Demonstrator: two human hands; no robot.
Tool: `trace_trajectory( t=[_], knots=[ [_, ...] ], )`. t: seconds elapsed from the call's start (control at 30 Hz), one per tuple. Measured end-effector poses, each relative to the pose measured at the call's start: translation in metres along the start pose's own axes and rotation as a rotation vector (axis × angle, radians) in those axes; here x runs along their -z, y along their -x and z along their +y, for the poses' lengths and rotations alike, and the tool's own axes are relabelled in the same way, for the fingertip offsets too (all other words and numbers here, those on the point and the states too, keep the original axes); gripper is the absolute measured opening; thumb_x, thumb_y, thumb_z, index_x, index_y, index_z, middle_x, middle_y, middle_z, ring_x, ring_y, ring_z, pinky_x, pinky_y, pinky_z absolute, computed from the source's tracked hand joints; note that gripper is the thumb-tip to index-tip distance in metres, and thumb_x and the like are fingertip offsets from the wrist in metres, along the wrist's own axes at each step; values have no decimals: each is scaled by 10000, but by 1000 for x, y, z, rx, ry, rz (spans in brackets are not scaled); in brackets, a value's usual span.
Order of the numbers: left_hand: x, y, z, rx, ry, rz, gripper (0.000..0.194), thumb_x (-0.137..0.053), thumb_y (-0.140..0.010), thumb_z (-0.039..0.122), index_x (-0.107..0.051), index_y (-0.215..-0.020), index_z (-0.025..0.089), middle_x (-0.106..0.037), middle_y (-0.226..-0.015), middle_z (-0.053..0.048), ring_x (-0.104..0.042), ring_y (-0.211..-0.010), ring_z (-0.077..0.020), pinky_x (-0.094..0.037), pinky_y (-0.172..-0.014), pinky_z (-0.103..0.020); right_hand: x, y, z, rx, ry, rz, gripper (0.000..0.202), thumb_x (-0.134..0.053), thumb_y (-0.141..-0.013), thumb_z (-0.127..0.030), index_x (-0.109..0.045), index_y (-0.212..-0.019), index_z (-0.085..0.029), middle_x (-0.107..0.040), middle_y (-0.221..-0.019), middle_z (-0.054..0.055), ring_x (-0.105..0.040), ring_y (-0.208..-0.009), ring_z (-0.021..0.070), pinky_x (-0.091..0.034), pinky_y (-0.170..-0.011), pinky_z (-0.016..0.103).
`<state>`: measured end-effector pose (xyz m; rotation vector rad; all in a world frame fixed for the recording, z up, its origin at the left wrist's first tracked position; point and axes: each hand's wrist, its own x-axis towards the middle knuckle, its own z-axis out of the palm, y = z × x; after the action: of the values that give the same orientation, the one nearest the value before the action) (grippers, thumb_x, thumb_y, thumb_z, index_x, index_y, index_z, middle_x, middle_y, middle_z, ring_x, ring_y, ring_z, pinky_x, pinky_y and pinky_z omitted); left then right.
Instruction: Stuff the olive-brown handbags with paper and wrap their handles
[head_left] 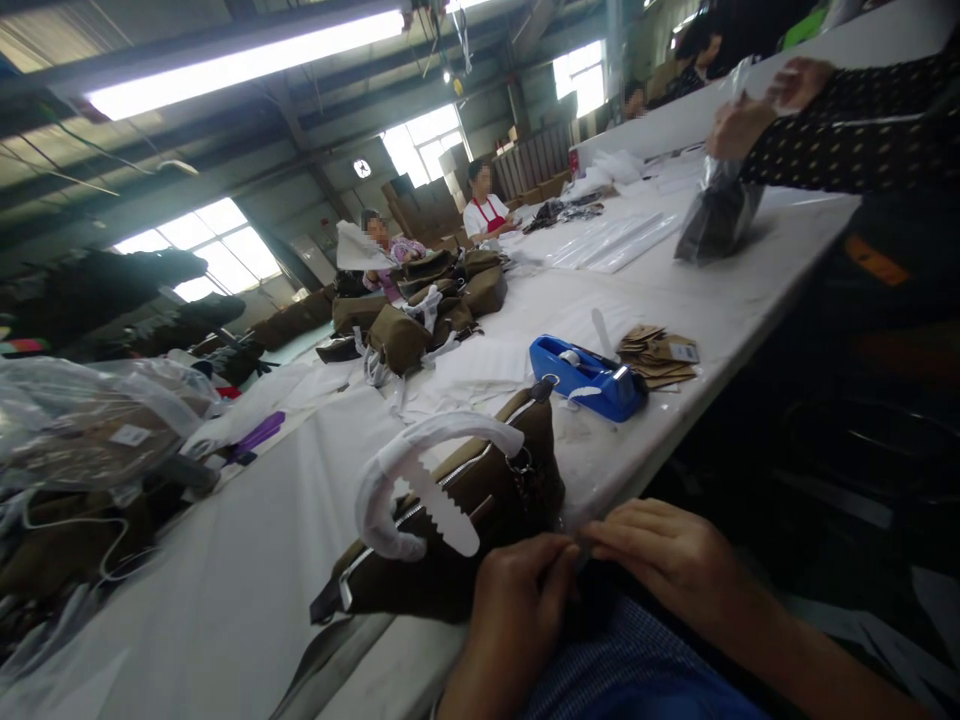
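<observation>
An olive-brown handbag (450, 580) with a silver zip stands at the table's near edge, its arched handle (382, 480) wrapped in white material. A white strip with a wavy edge (442, 505) hangs by the zip. My left hand (525, 590) is closed in a pinch close against the bag's near side. Just right of it, my right hand (667, 550) pinches too, its fingertips almost meeting the left ones. Whatever lies between the fingertips is too small to make out. Beyond the bag sits a blue tape dispenser (589, 378).
Brown card tags (656, 355) lie beside the dispenser on the white table (277, 540). Several olive bags (420, 310) are heaped farther back. Plastic-wrapped goods (97, 420) stand at left. At right, a co-worker's hands (750, 125) hold a bagged dark item (716, 220). Other people sit behind.
</observation>
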<state>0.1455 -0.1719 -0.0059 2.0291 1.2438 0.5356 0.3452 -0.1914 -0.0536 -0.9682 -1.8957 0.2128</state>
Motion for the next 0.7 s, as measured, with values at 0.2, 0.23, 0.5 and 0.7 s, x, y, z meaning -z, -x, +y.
trace_trajectory(
  t=[0.2,0.23,0.5,0.7],
  knots=[
    [2,-2,4,-7,-1,27,287,-537,-1005,292,-739,-823,198,-708,-746,1,-658,-709,-143,-434,-691,-230,11,-4,12,-12,60,44,154,-611,-983,-162,-720,-1068,-232,-744,-976,8,-674,-917,156,-551,-841,290],
    [4,-2,4,7,20,51,273,-540,-1004,292,-742,-849,195,-713,-762,-2,-663,-729,-146,-443,-708,-231,13,-4,14,-23,88,72,158,-611,-981,-154,-722,-1062,-231,-744,-981,10,-670,-919,158,-542,-854,296],
    [6,-3,11,13,36,72,285,-528,-1009,286,-742,-848,191,-703,-752,4,-649,-713,-136,-450,-693,-228,5,-11,11,17,37,66,156,-598,-995,-167,-706,-1073,-249,-746,-939,2,-673,-857,167,-513,-827,330],
    [6,-7,-2,3,39,307,217,-563,-990,312,-754,-991,208,-766,-858,-25,-712,-767,-166,-552,-767,-261,-2,-24,36,-124,118,211,89,-612,-993,-227,-701,-990,-231,-727,-947,19,-683,-894,182,-538,-859,308]
  ],
)
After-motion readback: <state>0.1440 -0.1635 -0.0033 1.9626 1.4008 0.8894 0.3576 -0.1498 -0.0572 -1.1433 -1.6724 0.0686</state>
